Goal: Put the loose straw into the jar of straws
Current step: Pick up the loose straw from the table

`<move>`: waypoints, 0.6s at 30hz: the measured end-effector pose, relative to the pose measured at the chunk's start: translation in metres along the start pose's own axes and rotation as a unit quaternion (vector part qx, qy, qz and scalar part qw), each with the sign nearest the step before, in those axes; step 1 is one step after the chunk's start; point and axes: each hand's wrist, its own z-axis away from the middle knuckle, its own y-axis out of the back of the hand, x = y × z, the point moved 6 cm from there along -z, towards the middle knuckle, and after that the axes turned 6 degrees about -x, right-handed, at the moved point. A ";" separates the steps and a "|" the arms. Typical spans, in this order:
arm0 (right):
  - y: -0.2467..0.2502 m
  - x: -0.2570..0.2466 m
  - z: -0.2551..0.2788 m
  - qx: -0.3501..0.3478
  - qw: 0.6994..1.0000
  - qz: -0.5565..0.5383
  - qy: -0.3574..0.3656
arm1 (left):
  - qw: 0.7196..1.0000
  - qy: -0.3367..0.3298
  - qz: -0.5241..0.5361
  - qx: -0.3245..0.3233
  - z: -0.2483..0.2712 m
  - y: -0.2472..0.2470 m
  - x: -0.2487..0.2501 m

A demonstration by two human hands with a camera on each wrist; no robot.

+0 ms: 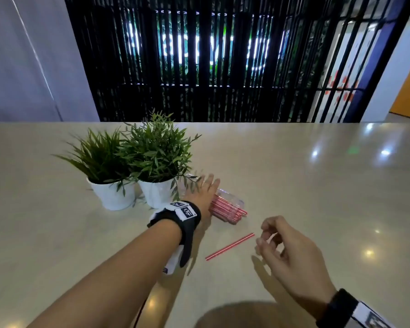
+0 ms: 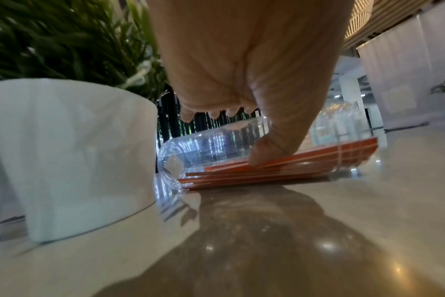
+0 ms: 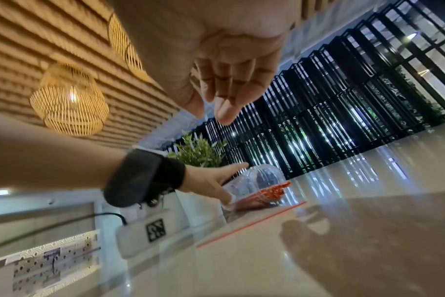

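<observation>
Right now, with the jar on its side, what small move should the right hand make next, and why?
Probably lower the right hand and pinch the closest end of the loose straw. It lies flat on the table, untouched; the fingers hover just beside that end, holding nothing, while the left hand holds the jar.

No word could be read in full. In the upper middle of the head view, large glowing white letters (image 1: 173,47) stood behind a black slat screen (image 1: 223,95), cut up by the slats beyond reading. Two black-and-white square tags (image 1: 186,210) sat on the wrist band (image 1: 195,216) at centre left, bearing coded shapes, not letters. In the lower left of the right wrist view, a black tag (image 3: 155,230) on a white box (image 3: 132,241) showed white marks resembling "32", uncertain. Red marks (image 1: 341,88) on a panel (image 1: 360,58) at upper right were blurred
</observation>
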 end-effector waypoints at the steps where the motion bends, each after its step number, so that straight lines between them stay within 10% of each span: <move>1: -0.002 0.003 0.000 -0.005 1.000 -0.005 0.002 | 1.000 -0.001 -0.020 -0.007 -0.005 -0.001 0.000; 11: 0.012 -0.005 -0.003 -0.025 0.999 0.026 0.023 | 0.994 -0.042 -0.091 0.047 0.001 0.020 0.008; 18: 0.008 -0.006 -0.036 -0.106 0.991 0.069 0.039 | 0.997 -0.007 0.046 0.065 0.046 0.048 0.008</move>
